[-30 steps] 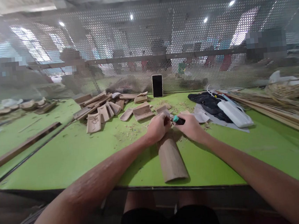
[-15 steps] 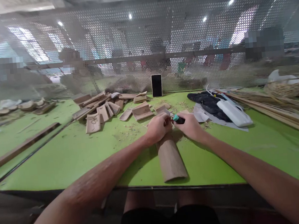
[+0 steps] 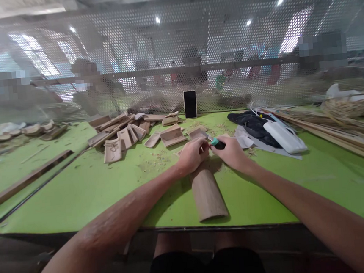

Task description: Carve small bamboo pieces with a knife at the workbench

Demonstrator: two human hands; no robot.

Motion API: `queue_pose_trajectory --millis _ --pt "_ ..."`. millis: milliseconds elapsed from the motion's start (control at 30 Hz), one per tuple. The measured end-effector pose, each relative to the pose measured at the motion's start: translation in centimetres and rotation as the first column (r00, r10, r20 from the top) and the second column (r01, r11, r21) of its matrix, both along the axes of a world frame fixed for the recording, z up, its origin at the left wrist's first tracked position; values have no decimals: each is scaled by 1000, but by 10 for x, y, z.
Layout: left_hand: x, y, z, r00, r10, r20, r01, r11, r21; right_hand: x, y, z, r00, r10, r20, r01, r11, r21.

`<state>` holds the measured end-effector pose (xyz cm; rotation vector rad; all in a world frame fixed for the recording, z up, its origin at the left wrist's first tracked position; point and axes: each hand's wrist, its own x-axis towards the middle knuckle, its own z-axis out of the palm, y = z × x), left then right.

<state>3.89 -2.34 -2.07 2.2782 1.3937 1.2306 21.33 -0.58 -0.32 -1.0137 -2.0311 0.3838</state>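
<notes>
My right hand (image 3: 232,152) is closed round the black and teal handle of a knife (image 3: 218,143), whose short metal blade points up and left toward my other hand. Fingers curled in a pinch, my left hand (image 3: 192,154) rests over the far end of a curved bamboo piece (image 3: 208,193). What those fingers pinch is too small and hidden to make out. The bamboo piece lies rounded side up, its near end close to the table's front edge. Both hands nearly meet at the fingertips.
Cut bamboo pieces (image 3: 125,138) are heaped at the back left, with shavings around. A phone (image 3: 190,104) stands against the perforated screen (image 3: 148,41). On the right lie dark gloves (image 3: 251,126), a white power bank-like block (image 3: 285,136) and long bamboo strips (image 3: 337,133). People sit beyond the screen.
The knife in my right hand has shifted very slightly and its blade sits at a somewhat different angle. My left hand and the bamboo piece stay nearly where they were.
</notes>
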Motion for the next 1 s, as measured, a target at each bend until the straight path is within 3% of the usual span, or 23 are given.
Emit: queue_pose_trajectory --millis 233,467,667,1000 --pt "0 -1 3 999 28 -17 -27 1000 14 2 2 -1 1000 -25 11 25 1000 4" --pt "-1 -2 4 999 -12 -48 15 999 50 1 0 0 999 31 -11 -31 1000 0" --pt "0 -1 3 998 30 -62 -31 999 -8 0 -1 -1 1000 14 21 -14 1000 26" --pt "-2 3 0 998 9 -66 -8 1000 13 0 -1 -1 999 37 27 -37 999 -14"
